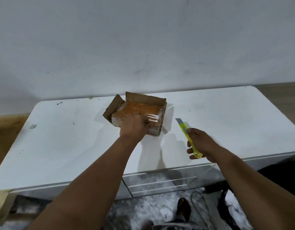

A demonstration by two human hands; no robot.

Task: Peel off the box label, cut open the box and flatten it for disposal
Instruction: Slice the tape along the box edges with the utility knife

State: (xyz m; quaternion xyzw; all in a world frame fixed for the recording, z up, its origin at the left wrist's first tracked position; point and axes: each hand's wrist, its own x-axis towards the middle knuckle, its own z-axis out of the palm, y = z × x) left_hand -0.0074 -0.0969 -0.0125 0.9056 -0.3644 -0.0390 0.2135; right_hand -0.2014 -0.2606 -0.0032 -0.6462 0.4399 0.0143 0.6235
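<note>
A small brown cardboard box [140,109] wrapped in clear tape sits on the white table [63,140], near the far edge. Two of its flaps stand up, one at the left and one at the back. My left hand [135,127] rests on the box's near top edge, fingers curled on the tape. My right hand [201,143] is to the right of the box, above the table, gripping a yellow-green utility knife [188,136]. The knife's blade is extended and points up and left toward the box, a short way from it.
A white wall rises behind the table. A small grey scrap [33,126] lies on the table at the left. Drawer fronts [161,185] show below the table's front edge. My shoe [184,208] and a cable are on the floor below.
</note>
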